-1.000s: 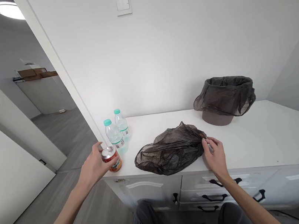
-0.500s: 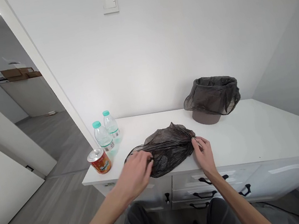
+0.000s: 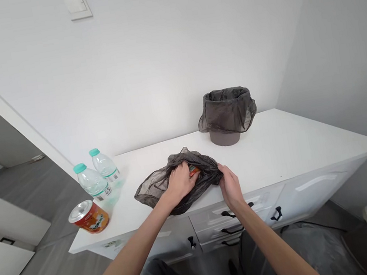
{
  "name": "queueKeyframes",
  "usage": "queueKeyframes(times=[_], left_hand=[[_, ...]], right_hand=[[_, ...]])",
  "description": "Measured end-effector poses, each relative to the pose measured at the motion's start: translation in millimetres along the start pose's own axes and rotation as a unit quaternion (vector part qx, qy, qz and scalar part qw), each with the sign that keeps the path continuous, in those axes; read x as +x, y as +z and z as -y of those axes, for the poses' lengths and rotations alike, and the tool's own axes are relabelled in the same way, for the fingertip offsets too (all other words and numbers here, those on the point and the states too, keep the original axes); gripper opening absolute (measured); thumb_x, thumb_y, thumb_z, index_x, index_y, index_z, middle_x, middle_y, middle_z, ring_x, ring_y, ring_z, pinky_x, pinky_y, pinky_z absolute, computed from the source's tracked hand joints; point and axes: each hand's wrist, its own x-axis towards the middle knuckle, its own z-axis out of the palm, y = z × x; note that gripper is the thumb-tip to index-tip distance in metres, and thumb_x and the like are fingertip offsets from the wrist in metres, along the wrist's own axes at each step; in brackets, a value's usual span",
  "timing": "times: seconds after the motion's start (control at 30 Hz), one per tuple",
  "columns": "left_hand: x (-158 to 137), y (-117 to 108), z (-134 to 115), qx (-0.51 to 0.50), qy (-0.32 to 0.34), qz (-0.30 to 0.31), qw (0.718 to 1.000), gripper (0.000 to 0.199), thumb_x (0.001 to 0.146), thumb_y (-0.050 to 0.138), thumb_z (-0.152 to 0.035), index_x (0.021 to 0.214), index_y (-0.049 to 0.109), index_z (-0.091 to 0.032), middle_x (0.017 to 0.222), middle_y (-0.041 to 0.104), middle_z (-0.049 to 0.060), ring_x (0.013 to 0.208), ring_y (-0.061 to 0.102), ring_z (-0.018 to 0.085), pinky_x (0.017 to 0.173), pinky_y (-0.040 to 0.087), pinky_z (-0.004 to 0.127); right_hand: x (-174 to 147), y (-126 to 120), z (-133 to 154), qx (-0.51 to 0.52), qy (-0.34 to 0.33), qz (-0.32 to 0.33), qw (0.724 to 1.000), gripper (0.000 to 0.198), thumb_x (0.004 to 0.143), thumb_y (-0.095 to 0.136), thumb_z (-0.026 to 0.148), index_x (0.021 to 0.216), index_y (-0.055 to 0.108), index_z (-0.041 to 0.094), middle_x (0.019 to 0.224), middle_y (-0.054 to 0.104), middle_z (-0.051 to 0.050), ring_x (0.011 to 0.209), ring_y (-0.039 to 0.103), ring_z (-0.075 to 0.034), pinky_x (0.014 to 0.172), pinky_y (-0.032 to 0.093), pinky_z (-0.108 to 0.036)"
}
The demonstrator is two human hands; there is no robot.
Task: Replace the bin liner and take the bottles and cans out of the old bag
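A thin black garbage bag [image 3: 192, 198] lies on the white cabinet top, its mouth spread toward the left. My left hand [image 3: 180, 181] reaches into that mouth, fingers curled round an orange-red item [image 3: 193, 170]; only a small patch of it shows, so its kind is unclear. At the bag's right end, my right hand [image 3: 229, 183] pinches the gathered plastic. Behind stands a brown bin [image 3: 225, 138], upright, with another black bag lining it and folded over its rim.
Two clear bottles with green caps, the front bottle [image 3: 92, 182] and the rear bottle [image 3: 104, 164], stand at the left. An orange-red can [image 3: 90, 217] sits near the front left corner. Drawers with black handles [image 3: 228, 214] lie below the front edge.
My left hand has moved from the outer plastic into the bag, which is now opened, exposing the orange-red item. My right hand still holds the right end. The view has turned right.
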Motion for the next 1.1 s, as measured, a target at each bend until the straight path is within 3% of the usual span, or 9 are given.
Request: queueKeyframes(times=[0.17,0.27,0.4,0.47,0.53,0.67,0.77,0.87,1.1], left_hand=[[17.7,19.4,-8.3,0.013,-0.041,0.029,0.999,0.030,0.091,0.063,-0.036,0.112,0.061,-0.015,0.115,0.070,0.020,0.104,0.071,0.034,0.080,0.053,0.037],[6.8,11.0,1.9,0.021,-0.045,0.040,0.998,0.031,0.092,0.062,-0.047,0.098,0.066,-0.017,0.098,0.073,0.016,0.093,0.073,0.034,0.077,0.053,0.038],[-40.5,-48.6,29.3,-0.058,0.014,0.040,0.997,0.060,0.080,0.071,-0.066,0.119,0.065,-0.020,0.101,0.074,0.010,0.088,0.071,0.030,0.077,0.053,0.036],[-66.9,-92.0,47.1,-0.170,0.058,0.096,0.979,0.071,0.079,0.072,-0.067,0.136,0.059,-0.028,0.117,0.072,0.006,0.092,0.071,0.024,0.077,0.054,0.031],[-85.6,-132.7,66.9,-0.235,0.039,0.160,0.958,0.073,0.080,0.068,-0.069,0.142,0.055,-0.033,0.120,0.072,0.003,0.090,0.071,0.022,0.075,0.055,0.030],[-87.1,-178.5,107.0,-0.134,-0.061,0.020,0.989,0.076,0.081,0.063,-0.070,0.142,0.054,-0.025,0.115,0.072,0.006,0.095,0.070,0.027,0.080,0.054,0.036],[-64.7,-178.7,132.3,0.077,-0.039,-0.039,0.996,0.059,0.085,0.064,-0.051,0.136,0.057,-0.021,0.121,0.069,0.010,0.110,0.064,0.033,0.095,0.048,0.042],[-38.3,-159.6,155.1,0.230,0.039,0.024,0.972,0.044,0.084,0.063,-0.028,0.127,0.061,-0.019,0.126,0.065,0.013,0.118,0.059,0.034,0.104,0.039,0.045],[-3.8,-106.9,205.6,0.308,0.088,0.097,0.942,0.024,0.075,0.067,-0.015,0.099,0.068,-0.018,0.108,0.068,0.013,0.112,0.058,0.030,0.110,0.032,0.047]], right_hand=[[-2.9,9.4,13.7,0.065,0.041,-0.027,0.997,0.030,0.078,0.074,0.044,0.096,0.074,0.020,0.096,0.073,0.000,0.096,0.064,-0.019,0.086,0.050,-0.030],[-4.7,15.0,18.3,0.062,0.030,-0.046,0.997,0.027,0.078,0.072,0.044,0.089,0.072,0.020,0.091,0.072,0.001,0.093,0.063,-0.018,0.087,0.049,-0.029],[-7.8,18.3,21.8,0.039,0.027,-0.074,0.996,0.022,0.077,0.068,0.044,0.081,0.068,0.021,0.083,0.070,0.003,0.086,0.062,-0.017,0.082,0.051,-0.029],[-9.4,18.0,22.6,0.025,0.027,-0.073,0.997,0.022,0.078,0.066,0.045,0.078,0.065,0.022,0.079,0.067,0.003,0.082,0.062,-0.017,0.078,0.051,-0.029],[-10.9,17.1,22.7,0.022,0.030,-0.071,0.997,0.022,0.078,0.066,0.044,0.078,0.064,0.023,0.078,0.066,0.004,0.080,0.061,-0.017,0.076,0.052,-0.028],[-12.7,15.1,20.5,0.040,0.046,-0.079,0.995,0.019,0.077,0.069,0.041,0.080,0.065,0.022,0.079,0.066,0.004,0.078,0.061,-0.015,0.075,0.052,-0.026],[-12.7,12.4,17.8,0.044,0.054,-0.084,0.994,0.019,0.077,0.071,0.040,0.081,0.067,0.021,0.080,0.065,0.005,0.077,0.059,-0.013,0.073,0.051,-0.024],[-11.7,7.9,14.4,0.033,0.061,-0.087,0.994,0.019,0.077,0.073,0.039,0.082,0.069,0.021,0.080,0.065,0.006,0.078,0.058,-0.013,0.071,0.050,-0.023],[-9.8,0.2,5.8,0.000,0.053,-0.078,0.996,0.025,0.081,0.071,0.046,0.088,0.069,0.021,0.084,0.068,0.005,0.081,0.061,-0.016,0.073,0.051,-0.026]])
